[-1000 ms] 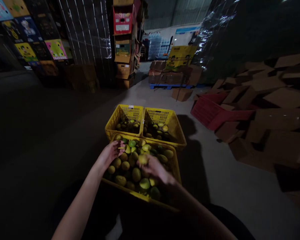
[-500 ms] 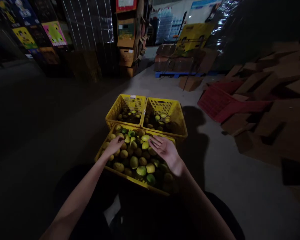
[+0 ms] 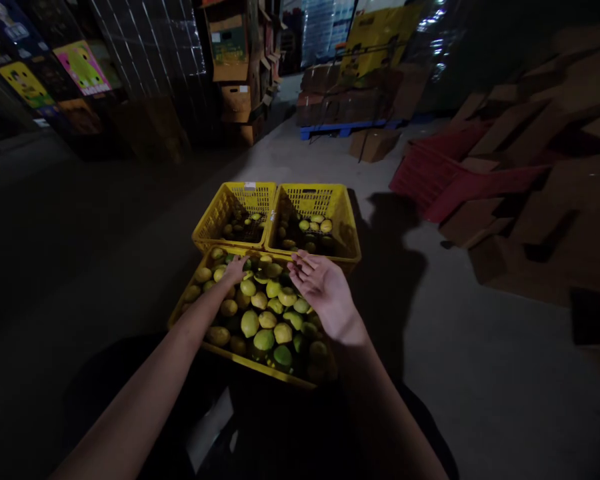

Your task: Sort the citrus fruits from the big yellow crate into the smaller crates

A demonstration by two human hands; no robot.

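The near yellow crate point(image 3: 253, 364) is heaped with green and yellow lemons point(image 3: 250, 324). My left hand point(image 3: 235, 269) reaches over its far left part, fingers stretched out at a dark green lemon partly hidden by them; no firm hold shows. Above the right side of the heap is my right hand point(image 3: 325, 290), palm turned up, its fingers extended and nothing in them. Two more yellow crates stand just beyond: the left crate point(image 3: 211, 217) and the right crate point(image 3: 349, 220), each with several lemons low inside.
A red crate point(image 3: 430, 177) lies among a heap of cardboard boxes point(image 3: 570, 220) on the right. Farther back are a blue pallet point(image 3: 347, 128) with cartons, a small carton point(image 3: 374, 145) on the floor, and stacked boxes point(image 3: 236, 103).
The view has shifted, so the crates sit farther left. My left hand has moved toward the far edge of the near crate, its fingers straightening. My right hand stays open over the lemons.
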